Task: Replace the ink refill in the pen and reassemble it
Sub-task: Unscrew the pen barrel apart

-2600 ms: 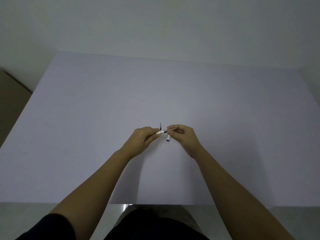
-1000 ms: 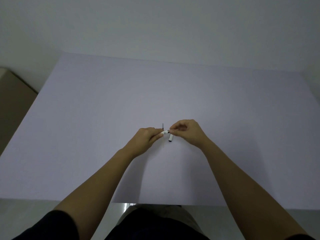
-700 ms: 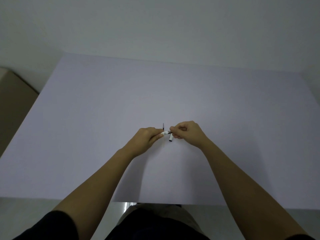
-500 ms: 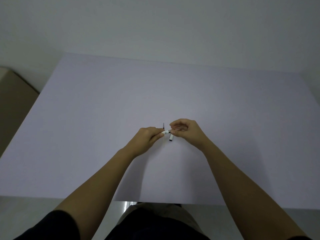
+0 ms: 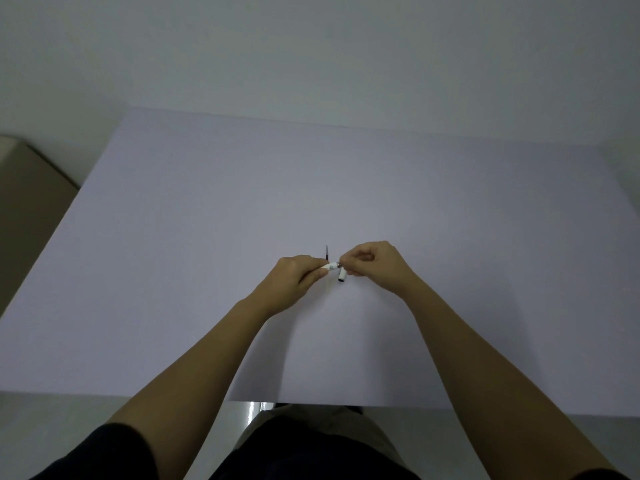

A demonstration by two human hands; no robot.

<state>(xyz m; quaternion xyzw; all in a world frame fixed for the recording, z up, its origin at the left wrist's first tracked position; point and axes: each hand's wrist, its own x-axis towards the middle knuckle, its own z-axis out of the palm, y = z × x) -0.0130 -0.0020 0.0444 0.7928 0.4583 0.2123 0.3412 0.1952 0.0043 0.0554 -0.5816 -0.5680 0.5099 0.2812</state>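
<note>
Pale lavender tabletop [image 5: 207,237] against a grey wall, mostly bare, with a thin dark refill-like stick [image 5: 326,252] and a short white pen cap piece [image 5: 341,274] apparently lying on it near the middle, close together.

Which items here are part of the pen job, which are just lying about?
Job:
- white pen barrel, in left hand
- right hand at its tip
- white cap piece
- thin dark refill

Lying about:
- brown box, beside table

I see both hands meeting mid-bench [image 5: 207,237], pen barrel [image 5: 331,266] between them, cap [image 5: 341,275] below, refill [image 5: 326,252] behind.
</note>
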